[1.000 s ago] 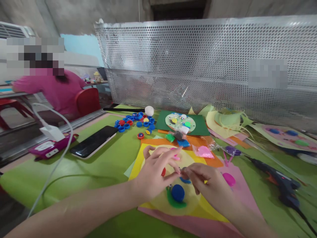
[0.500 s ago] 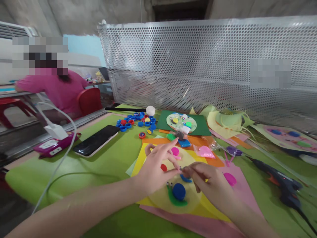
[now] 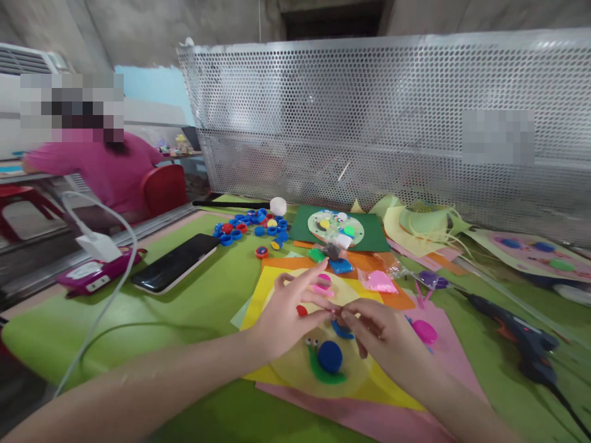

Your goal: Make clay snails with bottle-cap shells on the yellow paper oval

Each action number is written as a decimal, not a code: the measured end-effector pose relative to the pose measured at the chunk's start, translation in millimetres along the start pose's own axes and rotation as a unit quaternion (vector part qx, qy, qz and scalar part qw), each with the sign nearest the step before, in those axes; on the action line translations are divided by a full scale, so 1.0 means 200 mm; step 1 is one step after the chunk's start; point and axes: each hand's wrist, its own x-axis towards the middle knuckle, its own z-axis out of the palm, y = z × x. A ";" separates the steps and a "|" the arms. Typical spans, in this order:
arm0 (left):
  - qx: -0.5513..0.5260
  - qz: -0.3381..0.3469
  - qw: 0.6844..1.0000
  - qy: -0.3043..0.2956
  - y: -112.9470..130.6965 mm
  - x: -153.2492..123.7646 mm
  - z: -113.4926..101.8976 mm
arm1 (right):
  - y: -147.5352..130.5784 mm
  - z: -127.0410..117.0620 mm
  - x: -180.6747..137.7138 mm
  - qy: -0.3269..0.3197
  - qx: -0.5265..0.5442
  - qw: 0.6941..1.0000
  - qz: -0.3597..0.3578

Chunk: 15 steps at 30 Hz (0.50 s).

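Note:
My left hand and my right hand meet fingertip to fingertip above a pale yellow paper circle that lies on yellow and pink sheets. Both pinch something tiny that I cannot make out. On the circle sits a green clay snail with googly eyes and a blue cap as its shell. A red cap and a blue piece lie under my fingers. A pink cap rests just beyond my left hand.
A pile of blue and red bottle caps lies at the back, beside a green sheet with a decorated disc. A black phone and charger cable are left. A glue gun lies right. A person in pink sits far left.
My hands stay pinched together and shift slightly. The snail's googly eyes, hidden one second ago, now show near my left wrist.

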 end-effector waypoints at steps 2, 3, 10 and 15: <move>-0.042 -0.022 0.999 0.003 -0.01 0.01 0.00 | 0.00 0.01 0.00 0.000 0.006 1.000 0.004; -0.061 -0.033 0.998 0.009 -0.01 0.01 0.00 | 0.01 0.01 0.01 0.001 0.006 1.000 0.005; -0.290 -0.190 0.937 -0.041 0.03 0.02 0.01 | 0.00 0.00 -0.02 0.051 -0.032 0.992 -0.111; -0.375 -0.196 0.903 -0.077 0.06 -0.01 0.04 | -0.01 0.00 -0.04 0.066 -0.064 0.978 -0.186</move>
